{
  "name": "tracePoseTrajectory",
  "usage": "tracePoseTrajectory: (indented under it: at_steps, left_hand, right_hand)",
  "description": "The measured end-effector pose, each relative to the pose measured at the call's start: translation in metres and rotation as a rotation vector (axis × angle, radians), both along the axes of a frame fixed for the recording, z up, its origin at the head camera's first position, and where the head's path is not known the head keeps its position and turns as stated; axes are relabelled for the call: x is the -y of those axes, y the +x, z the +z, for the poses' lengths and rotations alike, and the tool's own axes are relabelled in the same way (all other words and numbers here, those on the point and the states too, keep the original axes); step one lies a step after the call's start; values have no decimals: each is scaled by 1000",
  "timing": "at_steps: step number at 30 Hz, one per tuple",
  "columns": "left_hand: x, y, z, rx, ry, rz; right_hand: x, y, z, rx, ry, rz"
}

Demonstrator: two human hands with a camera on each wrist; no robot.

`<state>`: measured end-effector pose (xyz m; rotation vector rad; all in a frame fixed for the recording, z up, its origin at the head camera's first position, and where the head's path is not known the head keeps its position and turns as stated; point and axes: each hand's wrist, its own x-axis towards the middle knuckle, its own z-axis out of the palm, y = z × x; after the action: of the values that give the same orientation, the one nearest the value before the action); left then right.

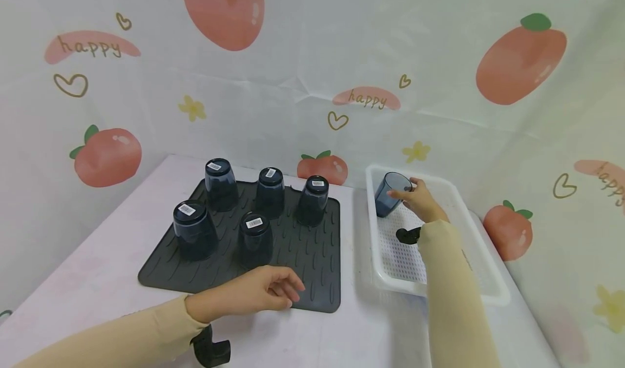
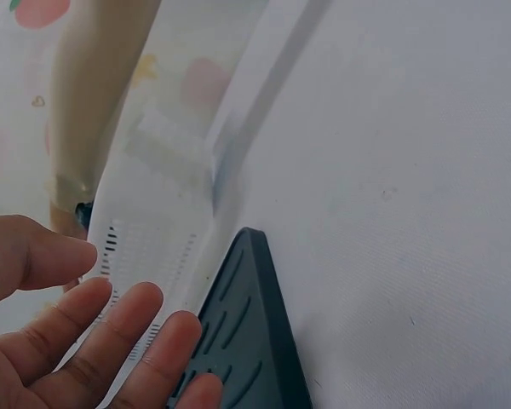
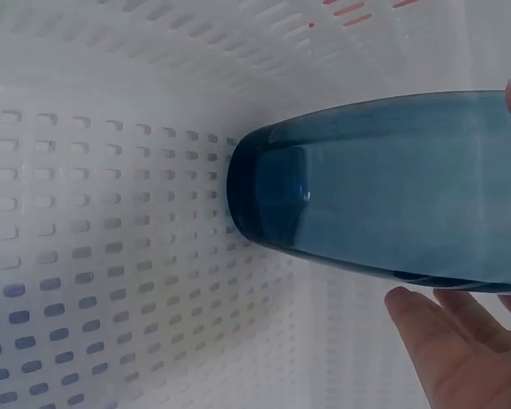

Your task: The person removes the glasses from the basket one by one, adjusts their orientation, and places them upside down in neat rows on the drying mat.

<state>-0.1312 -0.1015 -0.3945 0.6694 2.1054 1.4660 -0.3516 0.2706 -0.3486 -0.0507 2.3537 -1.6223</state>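
My right hand [image 1: 421, 198] holds a blue-tinted drinking glass [image 1: 388, 208] near its rim, inside the white basket [image 1: 369, 238]. The glass leans, mouth up, by the basket's far left corner. In the right wrist view its thick dark base [image 3: 251, 187] is close to the perforated wall, and fingers [image 3: 468, 341] lie along its side. My left hand [image 1: 254, 292] hovers over the front edge of the dark ribbed drying mat [image 1: 312, 259], fingers loosely bent, nothing in them. The left wrist view shows those spread fingers [image 2: 94, 341] above the mat's corner [image 2: 247, 298].
Several dark glasses, such as the front one [image 1: 255, 240] and the left one [image 1: 194, 232], stand upside down on the mat with labels on their bases. A patterned cloth [image 1: 273, 86] hangs behind the table [image 1: 351, 335]. Black wrist mounts [image 1: 211, 349] jut from both sleeves.
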Motion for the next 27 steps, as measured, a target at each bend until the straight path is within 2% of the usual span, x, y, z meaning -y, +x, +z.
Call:
tracePoseTrajectory:
  at_steps: [6,15,20,27]
  left_hand:
    - [0,1,1,-2,-12,3]
    - [1,1,-1,13,3,3]
    - [2,0,-4,6,3,2]
    - [2,0,-1,5,12,5]
  right_hand:
    - [4,-2,-1,-5,5,-12]
    - [5,-3,-4,-20,91,-26]
    - [6,-2,-3,-13,95,-32]
    - [5,-2,-4,-31,109,-48]
